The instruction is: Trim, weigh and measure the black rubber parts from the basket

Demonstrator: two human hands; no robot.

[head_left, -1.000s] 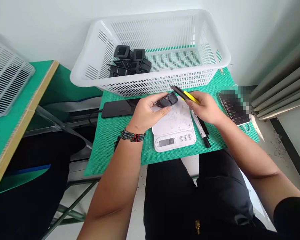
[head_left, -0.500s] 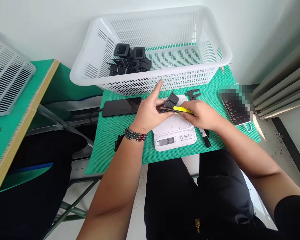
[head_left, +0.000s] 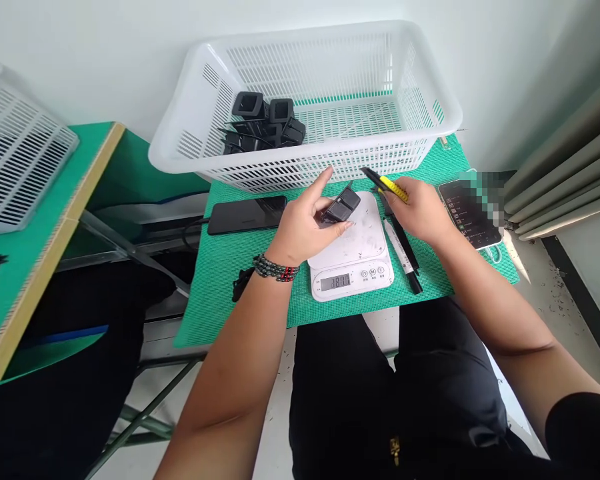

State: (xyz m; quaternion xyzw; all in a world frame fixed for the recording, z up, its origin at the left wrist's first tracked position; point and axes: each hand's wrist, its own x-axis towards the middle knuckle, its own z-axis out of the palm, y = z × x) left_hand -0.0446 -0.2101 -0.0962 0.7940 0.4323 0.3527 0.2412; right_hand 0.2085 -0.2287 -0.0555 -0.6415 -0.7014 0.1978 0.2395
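The left hand (head_left: pixel 303 223) grips a black part (head_left: pixel 341 205) over the scale (head_left: pixel 353 257), forefinger pointing up. The right hand (head_left: pixel 423 212), just right of it, is closed round a yellow knife (head_left: pixel 387 186), blade aimed far-left and clear of the part. A marker (head_left: pixel 401 250) lies right of the scale on the green counter (head_left: pixel 240 267). The white basket (head_left: pixel 330 100), on the far side, holds more black parts (head_left: pixel 265 123).

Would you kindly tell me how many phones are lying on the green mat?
2: a dark phone left of the scale, and a lit phone at the mat's right edge.
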